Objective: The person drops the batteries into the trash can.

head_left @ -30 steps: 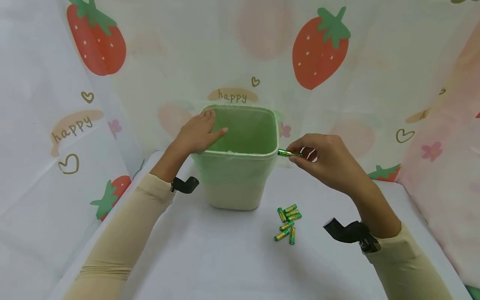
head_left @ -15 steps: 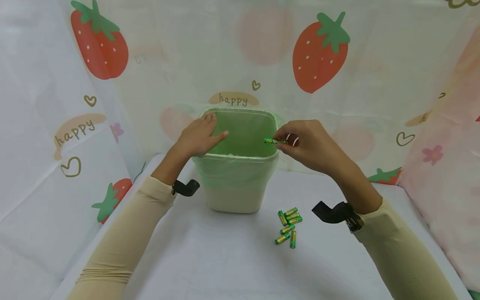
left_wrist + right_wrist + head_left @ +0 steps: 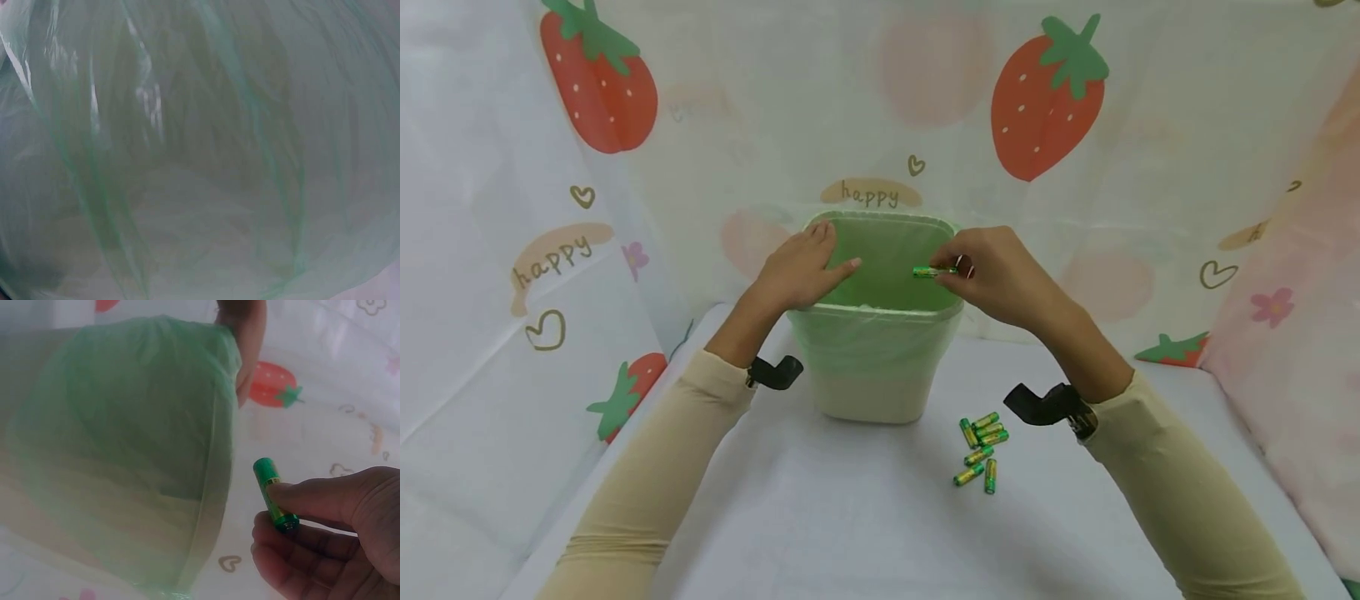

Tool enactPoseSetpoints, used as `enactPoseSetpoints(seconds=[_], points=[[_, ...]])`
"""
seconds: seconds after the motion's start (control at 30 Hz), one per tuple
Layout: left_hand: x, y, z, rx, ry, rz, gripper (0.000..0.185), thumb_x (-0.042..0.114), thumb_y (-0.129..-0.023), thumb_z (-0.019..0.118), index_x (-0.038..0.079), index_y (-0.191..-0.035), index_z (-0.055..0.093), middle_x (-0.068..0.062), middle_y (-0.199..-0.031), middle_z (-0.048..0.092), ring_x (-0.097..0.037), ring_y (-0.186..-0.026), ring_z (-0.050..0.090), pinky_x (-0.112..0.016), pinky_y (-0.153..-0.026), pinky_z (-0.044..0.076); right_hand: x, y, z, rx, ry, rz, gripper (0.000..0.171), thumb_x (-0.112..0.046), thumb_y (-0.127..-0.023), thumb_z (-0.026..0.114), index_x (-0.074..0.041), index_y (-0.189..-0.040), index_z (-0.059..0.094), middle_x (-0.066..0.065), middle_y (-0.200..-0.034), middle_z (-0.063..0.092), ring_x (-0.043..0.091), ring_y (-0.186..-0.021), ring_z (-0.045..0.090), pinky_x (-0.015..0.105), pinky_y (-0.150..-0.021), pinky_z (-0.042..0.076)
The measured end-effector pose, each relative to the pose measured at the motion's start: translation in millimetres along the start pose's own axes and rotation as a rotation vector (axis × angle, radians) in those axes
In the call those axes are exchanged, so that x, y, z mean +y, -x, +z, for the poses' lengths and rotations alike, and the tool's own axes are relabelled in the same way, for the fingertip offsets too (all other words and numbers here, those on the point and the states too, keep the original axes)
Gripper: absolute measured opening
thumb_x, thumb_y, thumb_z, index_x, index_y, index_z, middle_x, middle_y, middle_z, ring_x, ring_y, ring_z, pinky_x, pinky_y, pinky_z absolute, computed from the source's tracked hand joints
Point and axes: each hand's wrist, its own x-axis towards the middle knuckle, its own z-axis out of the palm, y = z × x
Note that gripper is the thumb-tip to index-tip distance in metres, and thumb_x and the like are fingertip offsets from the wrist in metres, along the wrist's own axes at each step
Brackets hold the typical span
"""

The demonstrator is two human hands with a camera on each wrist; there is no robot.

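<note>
A pale trash can (image 3: 868, 392) lined with a thin green plastic bag (image 3: 880, 337) stands upright on the white table. My left hand (image 3: 801, 271) rests on its left rim, fingers straight and thumb out over the opening. Thumb and fingers of my right hand (image 3: 992, 271) pinch a green and gold battery (image 3: 273, 495) over the right side of the opening. In the right wrist view the battery's ends stick out past the thumb. Only the wrinkled bag (image 3: 187, 156) fills the left wrist view.
Several more green and gold batteries (image 3: 979, 454) lie in a loose cluster on the white table (image 3: 820, 517), right of the trash can's base. A strawberry-printed cloth (image 3: 760, 100) hangs close behind the can and along both sides.
My right hand has carried the battery leftward and slightly up, from outside the can's right rim to over its opening. My left hand has stayed on the rim.
</note>
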Motion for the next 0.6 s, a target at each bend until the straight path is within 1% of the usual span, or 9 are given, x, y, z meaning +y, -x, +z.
enactPoseSetpoints(seconds=[0.1,0.3,0.43,0.6], points=[[1.1,-0.8,-0.5,0.001,-0.003,0.002,0.084,0.053,-0.109,0.034,-0.008,-0.159,0.005,-0.023,-0.168,0.001,-0.035,-0.156,0.003,-0.046,-0.126,0.008,1.9,-5.1,-0.3,-0.012,0.016,0.003,0.011,-0.001,-0.088,0.077,-0.002,-0.099,0.080,0.006,-0.090,0.075,0.019,-0.077,0.067,0.034,-0.069,0.054],[-0.4,-1.6,-2.3,-0.004,0.003,0.001,0.084,0.053,-0.109,0.034,-0.008,-0.159,0.004,-0.024,-0.168,-0.001,-0.035,-0.155,0.003,-0.048,-0.126,0.010,3.3,-22.3,2.2,-0.031,0.073,-0.007,0.009,-0.002,-0.088,0.078,-0.003,-0.097,0.080,0.007,-0.089,0.075,0.019,-0.075,0.067,0.035,-0.068,0.053],[-1.9,-1.6,-4.0,-0.002,0.007,0.002,0.084,0.053,-0.109,0.034,-0.008,-0.159,0.005,-0.024,-0.168,0.000,-0.036,-0.155,0.003,-0.049,-0.125,0.011,2.5,-33.9,5.0,-0.048,0.082,0.003,0.008,-0.002,-0.089,0.077,-0.003,-0.096,0.081,0.008,-0.089,0.075,0.020,-0.074,0.066,0.035,-0.068,0.053],[-1.6,-2.3,-1.5,0.000,0.007,-0.005,0.084,0.054,-0.109,0.035,-0.008,-0.159,0.006,-0.023,-0.168,0.002,-0.036,-0.155,0.005,-0.049,-0.125,0.012,4.9,-47.0,11.5,-0.076,0.068,0.004,0.007,-0.002,-0.089,0.078,-0.004,-0.094,0.082,0.008,-0.088,0.076,0.021,-0.077,0.067,0.035,-0.069,0.054]])
